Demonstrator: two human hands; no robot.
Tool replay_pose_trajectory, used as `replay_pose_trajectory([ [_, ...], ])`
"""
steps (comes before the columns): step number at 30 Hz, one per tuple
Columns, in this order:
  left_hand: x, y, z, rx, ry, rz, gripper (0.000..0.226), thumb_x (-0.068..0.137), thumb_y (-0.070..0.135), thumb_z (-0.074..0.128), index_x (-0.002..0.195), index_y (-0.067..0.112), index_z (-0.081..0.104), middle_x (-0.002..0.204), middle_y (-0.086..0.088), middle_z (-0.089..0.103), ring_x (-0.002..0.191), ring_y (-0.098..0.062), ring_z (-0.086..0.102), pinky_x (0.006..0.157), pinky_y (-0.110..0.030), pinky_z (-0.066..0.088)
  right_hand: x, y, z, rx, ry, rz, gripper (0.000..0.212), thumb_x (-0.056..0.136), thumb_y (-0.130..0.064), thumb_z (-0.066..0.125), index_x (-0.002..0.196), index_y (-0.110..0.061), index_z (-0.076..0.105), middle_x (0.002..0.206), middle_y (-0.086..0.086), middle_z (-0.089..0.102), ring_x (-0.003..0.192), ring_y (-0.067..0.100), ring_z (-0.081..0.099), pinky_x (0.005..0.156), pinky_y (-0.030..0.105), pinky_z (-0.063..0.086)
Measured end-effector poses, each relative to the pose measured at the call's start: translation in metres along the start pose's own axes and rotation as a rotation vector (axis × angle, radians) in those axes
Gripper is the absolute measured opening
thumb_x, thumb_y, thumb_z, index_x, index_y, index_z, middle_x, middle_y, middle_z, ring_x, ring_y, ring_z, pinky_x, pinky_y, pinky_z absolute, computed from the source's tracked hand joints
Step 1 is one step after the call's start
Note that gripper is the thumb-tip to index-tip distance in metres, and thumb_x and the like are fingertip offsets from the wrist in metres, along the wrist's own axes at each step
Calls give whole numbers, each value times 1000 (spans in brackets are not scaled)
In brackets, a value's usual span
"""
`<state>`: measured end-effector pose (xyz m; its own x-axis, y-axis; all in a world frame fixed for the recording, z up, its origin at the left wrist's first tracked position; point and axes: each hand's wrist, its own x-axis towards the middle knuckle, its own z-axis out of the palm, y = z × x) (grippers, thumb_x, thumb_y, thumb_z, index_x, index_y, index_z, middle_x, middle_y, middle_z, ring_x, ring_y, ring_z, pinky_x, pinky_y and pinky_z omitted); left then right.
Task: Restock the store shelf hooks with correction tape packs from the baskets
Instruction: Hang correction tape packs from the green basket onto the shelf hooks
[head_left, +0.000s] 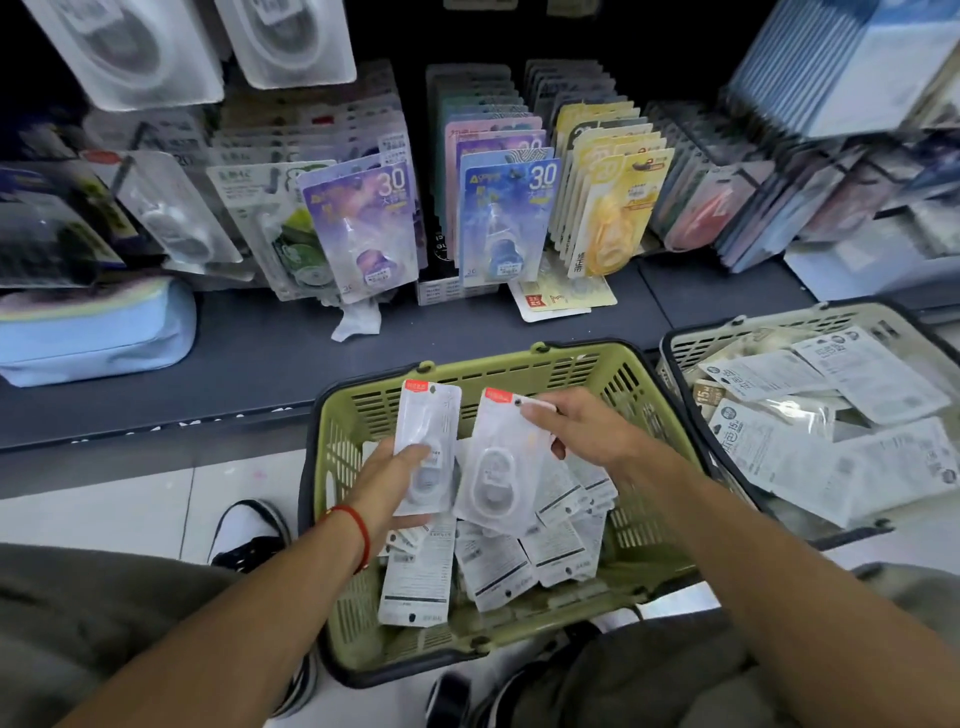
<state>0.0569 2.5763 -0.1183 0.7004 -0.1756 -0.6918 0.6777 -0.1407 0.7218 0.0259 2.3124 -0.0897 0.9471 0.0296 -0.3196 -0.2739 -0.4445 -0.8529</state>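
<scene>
Pinching pack (496, 467) between fingers (535, 408) (right)

I see a pale blue pouch (93, 332) lying at the left end of the dark shelf ledge (249, 364). A crumpled white scrap (358, 319) sits near the ledge's middle, and a loose card (561, 296) lies flat further right. Below, black-and-white shoes (249, 535) stand on the tiled floor (104, 504).

I see two bare arms with no sleeves. The left wrist has a thin red string band (358, 530). The trousers (78, 613) are grey-brown. The shoes (249, 535) are black and white.
</scene>
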Motion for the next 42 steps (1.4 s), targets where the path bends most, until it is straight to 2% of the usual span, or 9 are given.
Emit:
replay_pose_trajectory([
  [5,-11,0,-1,55,-380,36,62,82,42,86,136,31,60,127,-2,74,117,-29,72,95,-60,58,7,-16,29,346,52,20,16,104,-18,64,100,-7,75,90,16,75,80,20,68,56,29,57],
  [9,-12,-1,-12,52,-187,57,52,85,20,83,132,24,61,122,-6,76,113,-33,72,94,-66,56,28,9,42,25,286,33,14,101,-28,68,100,-14,71,94,6,76,83,18,69,65,29,58],
  [13,-10,5,-33,-45,-87,66,41,92,17,78,130,24,63,121,-6,76,111,-31,72,92,-63,57,31,68,53,-822,-267,42,79,99,-36,69,164,-20,28,173,5,20,154,23,31,118,39,38],
  [16,-14,6,-43,-84,-128,52,39,92,20,76,128,30,64,119,-2,77,106,-26,75,84,-60,61,24,104,91,-949,-468,52,105,98,-47,67,167,-25,-9,174,1,-20,162,25,-7,129,47,14],
  [22,-13,5,-46,-73,-173,59,51,91,17,78,136,33,59,128,-3,73,116,-36,70,80,-65,60,11,77,75,-637,-523,149,68,108,-40,54,165,-21,25,174,5,20,158,27,25,127,47,27],
  [25,-15,11,-40,-31,-135,103,50,91,16,79,133,33,60,128,-3,72,115,-35,70,80,-67,60,5,22,32,-507,-290,32,34,108,-40,53,127,-17,71,122,4,73,103,20,70,89,36,57],
  [29,-27,30,-24,-13,-174,119,44,92,21,79,130,36,63,127,-4,73,113,-33,71,88,-63,59,-8,-52,-13,-268,-74,-88,18,99,-34,70,86,-23,75,71,-17,69,61,-5,56,59,12,42],
  [33,-54,59,-5,-144,-417,137,43,95,27,71,135,41,61,130,-2,73,118,-33,70,87,-57,60,-15,-110,-23,-175,184,-158,27,97,-33,74,91,-6,76,81,8,72,78,11,57,68,28,41],
  [42,-106,170,-17,-274,-462,588,59,90,14,69,146,23,53,137,-10,69,124,-31,67,94,-50,59,-17,-223,-23,80,610,-379,36,96,-52,68,119,-26,60,110,-10,66,96,7,65,79,27,54],
])
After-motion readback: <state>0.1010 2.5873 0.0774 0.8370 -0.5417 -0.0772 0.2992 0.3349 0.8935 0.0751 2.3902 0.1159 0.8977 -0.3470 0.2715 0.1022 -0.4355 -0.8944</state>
